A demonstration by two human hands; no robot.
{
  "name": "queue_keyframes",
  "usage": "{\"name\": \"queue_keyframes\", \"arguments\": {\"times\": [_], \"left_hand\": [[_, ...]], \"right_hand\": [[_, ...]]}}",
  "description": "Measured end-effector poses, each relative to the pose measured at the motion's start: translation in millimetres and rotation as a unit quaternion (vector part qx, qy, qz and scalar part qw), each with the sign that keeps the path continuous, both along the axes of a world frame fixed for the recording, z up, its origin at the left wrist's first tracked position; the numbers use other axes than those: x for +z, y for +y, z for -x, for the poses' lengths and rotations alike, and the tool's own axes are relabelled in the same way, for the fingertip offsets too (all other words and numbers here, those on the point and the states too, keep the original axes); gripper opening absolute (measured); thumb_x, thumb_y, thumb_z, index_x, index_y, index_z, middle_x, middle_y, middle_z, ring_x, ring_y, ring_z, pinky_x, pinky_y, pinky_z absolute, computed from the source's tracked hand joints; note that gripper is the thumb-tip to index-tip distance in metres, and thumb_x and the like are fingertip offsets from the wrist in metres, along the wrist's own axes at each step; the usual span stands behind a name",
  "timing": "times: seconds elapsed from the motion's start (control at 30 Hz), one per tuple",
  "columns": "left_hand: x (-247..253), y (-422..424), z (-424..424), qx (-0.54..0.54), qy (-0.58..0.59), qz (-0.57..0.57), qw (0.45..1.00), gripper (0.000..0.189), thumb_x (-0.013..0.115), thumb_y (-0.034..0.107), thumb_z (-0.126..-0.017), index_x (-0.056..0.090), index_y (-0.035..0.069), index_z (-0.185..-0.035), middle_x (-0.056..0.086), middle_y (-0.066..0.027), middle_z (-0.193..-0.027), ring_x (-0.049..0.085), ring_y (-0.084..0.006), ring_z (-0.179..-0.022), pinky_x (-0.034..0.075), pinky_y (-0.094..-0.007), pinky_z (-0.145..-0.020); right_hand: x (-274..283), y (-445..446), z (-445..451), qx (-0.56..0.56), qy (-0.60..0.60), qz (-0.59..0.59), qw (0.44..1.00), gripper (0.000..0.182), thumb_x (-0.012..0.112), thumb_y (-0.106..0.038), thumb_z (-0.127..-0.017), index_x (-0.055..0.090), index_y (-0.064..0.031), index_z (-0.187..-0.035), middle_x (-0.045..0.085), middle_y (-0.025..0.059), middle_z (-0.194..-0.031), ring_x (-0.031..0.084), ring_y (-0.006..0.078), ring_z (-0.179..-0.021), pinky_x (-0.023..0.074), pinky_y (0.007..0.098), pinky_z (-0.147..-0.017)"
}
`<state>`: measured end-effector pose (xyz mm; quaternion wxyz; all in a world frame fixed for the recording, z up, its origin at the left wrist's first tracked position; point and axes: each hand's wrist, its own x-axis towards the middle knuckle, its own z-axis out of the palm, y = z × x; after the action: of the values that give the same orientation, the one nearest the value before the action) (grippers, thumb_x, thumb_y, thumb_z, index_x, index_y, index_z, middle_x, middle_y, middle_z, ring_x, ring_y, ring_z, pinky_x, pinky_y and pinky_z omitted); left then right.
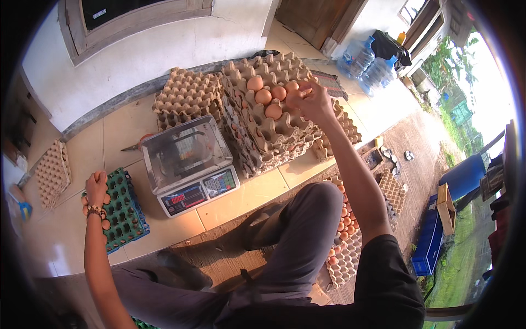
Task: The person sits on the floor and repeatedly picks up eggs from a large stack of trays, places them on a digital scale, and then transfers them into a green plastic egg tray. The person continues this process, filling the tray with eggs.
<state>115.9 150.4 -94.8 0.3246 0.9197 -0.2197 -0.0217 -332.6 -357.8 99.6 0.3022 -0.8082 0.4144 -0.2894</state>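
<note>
My left hand (pixel 97 190) is closed around a brown egg (pixel 100 177) over the left side of a green plastic egg tray (pixel 123 214), where several eggs sit along one edge. My right hand (pixel 314 102) has its fingers on a brown egg (pixel 294 99) at the top of a tall stack of grey-brown cardboard egg trays (pixel 283 127). Several more eggs (pixel 263 96) rest in that top tray, left of my fingers. Between my hands stands a digital scale (pixel 187 156), its metal pan holding no eggs and its red display lit.
Cardboard trays (pixel 189 90) are stacked behind the scale, near scissors (pixel 131 147). Another tray (pixel 53 174) lies far left. Right of my knee are trays with eggs (pixel 347 222). Large water bottles (pixel 357 57) stand by the doorway; a blue crate (pixel 427 242) is far right.
</note>
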Motion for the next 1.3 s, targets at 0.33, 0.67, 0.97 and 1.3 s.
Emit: {"name": "queue_keyframes", "arguments": {"times": [0.33,0.67,0.97,1.3], "left_hand": [[75,16,99,0.039,0.137,0.126,0.982,0.042,0.052,0.042,-0.1,0.06,0.003,-0.113,0.055,-0.0027,-0.077,0.054,-0.0085,-0.071,0.046,-0.0242,-0.063],[99,-34,174,-0.026,0.234,0.239,0.942,0.054,0.051,0.049,-0.099,0.053,0.001,-0.122,0.053,-0.0086,-0.102,0.058,-0.0149,-0.08,0.05,-0.0273,-0.067],[86,-52,192,-0.037,0.31,0.265,0.912,0.042,0.055,0.04,-0.099,0.061,0.001,-0.112,0.059,-0.0025,-0.089,0.055,-0.0081,-0.07,0.047,-0.023,-0.062],[49,-72,216,-0.171,0.315,0.163,0.919,0.043,0.052,0.037,-0.102,0.064,-0.005,-0.101,0.069,-0.0103,-0.082,0.063,-0.0159,-0.072,0.05,-0.0318,-0.065]], "right_hand": [[5,-28,14,0.029,-0.334,-0.419,0.844,0.025,0.063,-0.015,-0.087,0.063,0.002,-0.105,0.062,0.0041,-0.082,0.061,0.0176,-0.074,0.0544,0.0335,-0.075],[-32,-22,20,0.007,-0.043,0.163,0.986,0.034,0.072,-0.021,-0.081,0.069,-0.0087,-0.113,0.072,0.0138,-0.098,0.069,0.0245,-0.085,0.0537,0.0348,-0.08],[-14,103,-25,0.095,-0.2,0.203,0.954,0.019,0.063,-0.003,-0.083,0.069,-0.0007,-0.1,0.07,0.0137,-0.092,0.068,0.0245,-0.084,0.0524,0.0362,-0.077],[-131,285,-143,0.514,-0.041,-0.048,0.856,0.055,0.072,-0.002,-0.075,0.055,-0.004,-0.127,0.061,0.0208,-0.116,0.065,0.0407,-0.098,0.0553,0.0442,-0.084]]}}
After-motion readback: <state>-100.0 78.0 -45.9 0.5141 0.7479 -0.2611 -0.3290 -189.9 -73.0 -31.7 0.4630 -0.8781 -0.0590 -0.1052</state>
